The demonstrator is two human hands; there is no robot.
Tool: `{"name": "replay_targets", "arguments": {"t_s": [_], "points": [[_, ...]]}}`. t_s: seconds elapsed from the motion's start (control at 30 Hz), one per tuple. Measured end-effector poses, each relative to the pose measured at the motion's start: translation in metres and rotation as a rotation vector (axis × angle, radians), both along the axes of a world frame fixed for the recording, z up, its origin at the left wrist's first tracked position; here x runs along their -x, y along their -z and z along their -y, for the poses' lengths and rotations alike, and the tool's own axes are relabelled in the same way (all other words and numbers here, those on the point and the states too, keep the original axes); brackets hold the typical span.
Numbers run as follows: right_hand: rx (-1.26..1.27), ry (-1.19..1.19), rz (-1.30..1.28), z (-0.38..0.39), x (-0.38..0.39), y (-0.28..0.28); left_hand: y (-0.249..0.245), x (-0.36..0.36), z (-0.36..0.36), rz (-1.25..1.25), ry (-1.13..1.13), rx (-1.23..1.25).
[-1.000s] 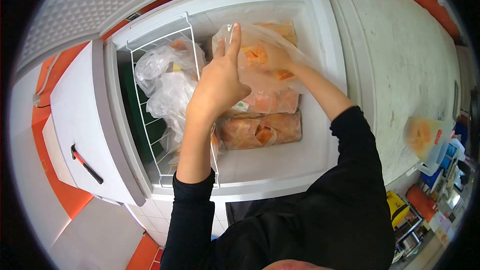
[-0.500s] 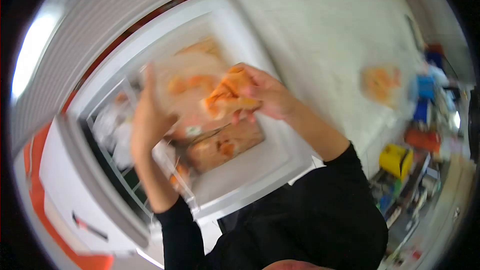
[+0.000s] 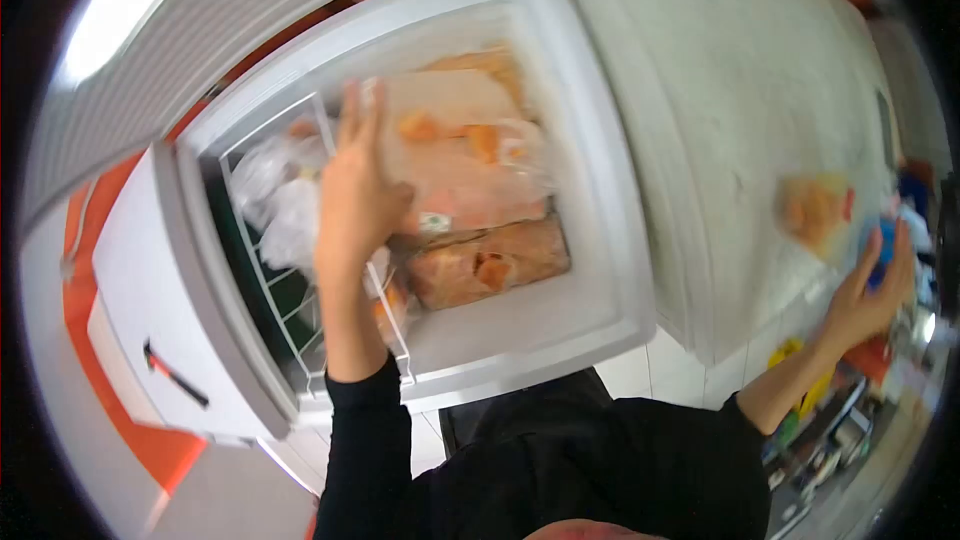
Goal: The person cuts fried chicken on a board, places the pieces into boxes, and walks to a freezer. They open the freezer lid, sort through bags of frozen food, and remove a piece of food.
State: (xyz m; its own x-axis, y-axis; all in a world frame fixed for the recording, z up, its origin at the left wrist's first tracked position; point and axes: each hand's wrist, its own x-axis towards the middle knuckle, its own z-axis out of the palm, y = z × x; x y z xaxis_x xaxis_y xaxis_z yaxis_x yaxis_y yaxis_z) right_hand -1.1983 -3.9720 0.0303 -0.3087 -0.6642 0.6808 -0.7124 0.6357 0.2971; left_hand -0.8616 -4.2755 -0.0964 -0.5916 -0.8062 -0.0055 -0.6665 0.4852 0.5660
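Observation:
My left hand (image 3: 360,200) is over the open chest freezer (image 3: 480,345), beside the wire basket (image 3: 285,325), with fingers stretched out and thumb apart. No object shows in its grasp. Far to the right, my right hand (image 3: 868,302) has its fingers spread beside a blue item (image 3: 882,252), perhaps a package. Contact between them is unclear. Inside the freezer lie large wrapped pinkish slabs (image 3: 455,185), a brown wrapped block (image 3: 525,252) and orange pieces (image 3: 418,127). On the whitish surface to the right sits a clear bag (image 3: 815,210) of orange food.
White plastic bags (image 3: 290,225) fill part of the basket. The raised white door (image 3: 165,290) stands at the left with a black-and-red handle. At the right edge are a cluttered counter (image 3: 850,430) and a partly hidden yellow object (image 3: 815,395).
My right hand has moved from over the freezer to the far right, and the orange food it held is no longer in it. My left hand remains over the basket side. The view has shifted.

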Motion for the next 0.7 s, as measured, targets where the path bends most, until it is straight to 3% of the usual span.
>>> {"name": "replay_targets", "arguments": {"t_s": [0.07,0.1,0.17,0.2,0.23,0.27,0.33,0.43,0.57,0.7], "points": [[0.380,-0.351,0.889,0.026,-0.052,0.052,-0.004,0.005,-0.001,-0.008,-0.041,-0.053],[0.335,-0.811,1.306,0.077,-0.091,0.079,-0.003,0.009,-0.001,-0.007,-0.024,-0.064],[-0.190,-0.818,1.520,0.167,-0.147,0.147,-0.001,0.011,-0.002,-0.003,-0.009,-0.074],[-0.629,-0.634,1.604,0.219,-0.168,0.140,0.000,0.010,-0.002,-0.027,0.013,-0.062],[-0.583,-0.721,1.189,0.257,-0.181,0.257,0.001,0.007,-0.002,-0.049,0.036,-0.056],[-0.709,-0.531,1.249,0.293,-0.191,0.289,0.003,0.005,-0.005,-0.037,0.039,-0.055],[-0.662,-0.419,1.193,0.313,-0.190,0.334,0.007,0.000,-0.005,-0.098,0.067,0.021],[-0.740,-0.489,1.233,0.322,-0.173,0.349,0.010,-0.005,-0.008,-0.006,0.072,0.087],[-0.910,-0.637,1.359,0.322,-0.139,0.325,0.007,-0.008,-0.012,-0.020,0.069,-0.016],[-1.067,-0.608,1.341,0.320,-0.110,0.298,0.005,-0.001,-0.022,-0.106,0.101,-0.077]]}}
